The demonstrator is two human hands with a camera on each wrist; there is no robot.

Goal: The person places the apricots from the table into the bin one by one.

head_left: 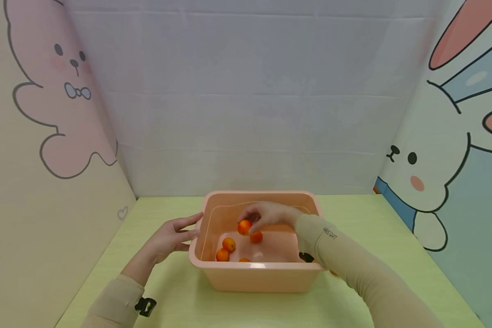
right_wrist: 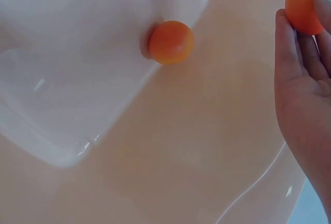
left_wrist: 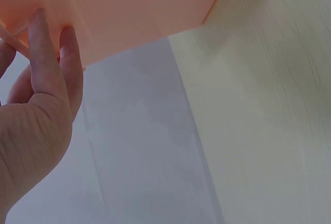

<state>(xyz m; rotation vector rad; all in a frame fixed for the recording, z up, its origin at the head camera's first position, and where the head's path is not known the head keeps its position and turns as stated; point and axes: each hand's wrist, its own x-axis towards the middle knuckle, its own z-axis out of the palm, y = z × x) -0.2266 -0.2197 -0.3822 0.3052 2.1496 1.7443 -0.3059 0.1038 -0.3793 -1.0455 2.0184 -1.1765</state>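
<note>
A: Where was the fruit to be found?

B: A pink tub (head_left: 264, 280) was set on the bench (head_left: 352, 221), and one orange fruit (head_left: 244, 227) was being held inside it, a little toward ten o'clock from its middle. It was grasped by the right hand (head_left: 269, 214), pinched between the thumb and fingers, and was raised off the tub's floor.

A: And how was the left hand (head_left: 170, 236) placed?

B: At the tub's nine o'clock side. Its fingers were stretched out against the rim and outer wall; they were not clenched, and no fruit was gripped by them.

A: Was anything left ungripped?

B: Four more could be counted. A loose fruit (head_left: 256, 237) was seen at four o'clock from the held one. Toward eight o'clock, a farther fruit (head_left: 229, 244) and a nearer fruit (head_left: 223, 255) were set close together. A half-hidden fruit (head_left: 244, 260) was mostly covered by the front rim, toward seven o'clock.

A: How far along could the work be judged to be?

B: Only partway, it was judged: one piece had been picked up but not yet let go, and four were left unheld. Whether it was being taken out or put in could not be told.
</note>
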